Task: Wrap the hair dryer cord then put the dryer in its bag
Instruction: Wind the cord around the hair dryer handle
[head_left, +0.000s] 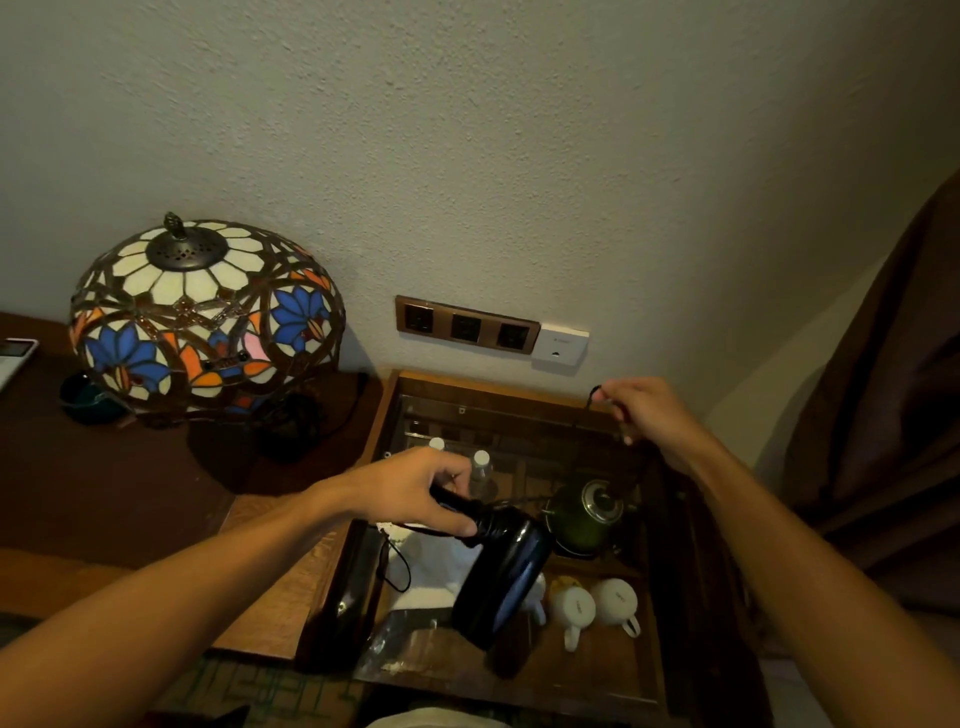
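A black hair dryer (501, 577) hangs nozzle-down over the wooden tray, held by its handle in my left hand (415, 491). Its black cord (524, 500) is coiled around the handle near the body and runs up to the right. My right hand (641, 415) is raised above the tray's far right corner, pinching the cord's end (592, 397). A white drawstring bag (431, 574) lies flat in the tray under the dryer, its black string looping to the left.
The wooden tray (657, 654) holds a green teapot (584, 522), white cups (597, 608) and two small bottles (480, 470). A stained-glass lamp (205, 317) stands on the desk to the left. Wall sockets (465, 325) sit above the tray. A brown curtain (893, 415) hangs at right.
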